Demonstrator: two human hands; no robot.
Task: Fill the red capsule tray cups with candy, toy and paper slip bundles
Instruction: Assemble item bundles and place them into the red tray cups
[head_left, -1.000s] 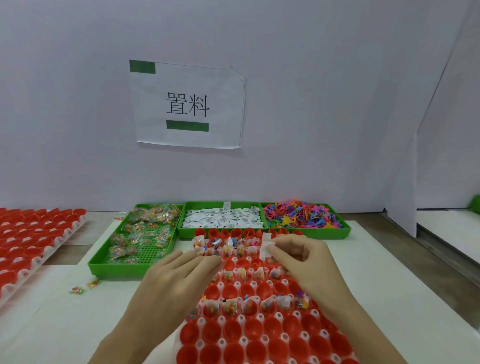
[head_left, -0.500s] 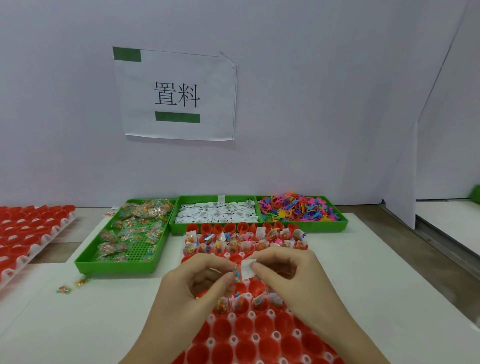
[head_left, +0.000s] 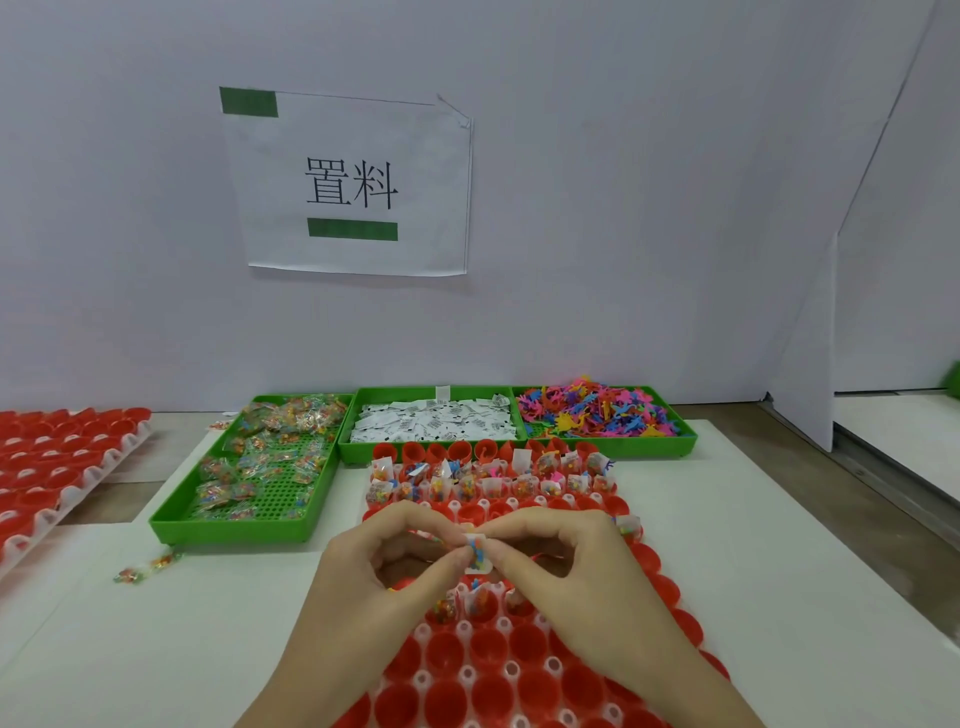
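Note:
The red capsule tray (head_left: 483, 670) lies in front of me on the white table. Its far rows hold several bundles of candy, toy and paper slip (head_left: 498, 480); the near cups are empty. Above the tray's middle, my left hand (head_left: 384, 577) and my right hand (head_left: 566, 577) meet and pinch one small bundle (head_left: 475, 553) between thumbs and forefingers: a white paper slip with a blue toy and a candy packet. A few filled cups (head_left: 470, 605) show just below the fingers.
Three green trays stand behind the capsule tray: candy packets (head_left: 260, 467) at left, paper slips (head_left: 431, 421) in the middle, coloured toys (head_left: 597, 413) at right. A second red capsule tray (head_left: 57, 467) sits at far left. A loose candy packet (head_left: 148, 567) lies on the table.
Both hands came together and drew back toward me from the far rows. The right hand's paper slip now joins the candy and toy in one bundle pinched by both hands.

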